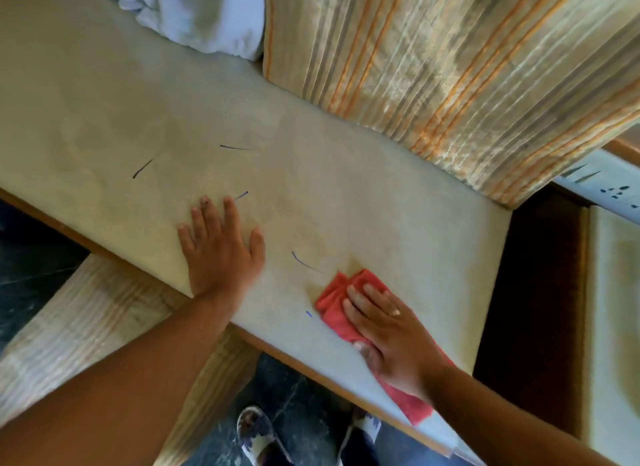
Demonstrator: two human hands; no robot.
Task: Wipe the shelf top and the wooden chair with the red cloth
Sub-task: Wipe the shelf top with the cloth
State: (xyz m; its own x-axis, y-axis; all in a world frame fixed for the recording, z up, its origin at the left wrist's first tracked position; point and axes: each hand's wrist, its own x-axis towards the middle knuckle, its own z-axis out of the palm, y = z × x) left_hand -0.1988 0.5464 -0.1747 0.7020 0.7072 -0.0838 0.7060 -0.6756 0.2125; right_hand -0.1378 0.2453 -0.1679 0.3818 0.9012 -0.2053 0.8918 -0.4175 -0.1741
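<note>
The shelf top [346,195] is a pale cream surface with a wooden front edge and several short blue pen marks on it. My right hand [388,334] lies flat on the red cloth [341,302], pressing it onto the shelf top near the front edge; part of the cloth trails out under my wrist. My left hand [218,247] rests palm down on the bare shelf top to the left, fingers spread, holding nothing. The wooden chair is not clearly in view.
A striped beige and orange curtain [450,77] hangs over the back right of the shelf. White bundled fabric [201,15] lies at the back. A light wooden piece [79,320] stands below the shelf at left. My slippered feet [259,434] are on the dark floor.
</note>
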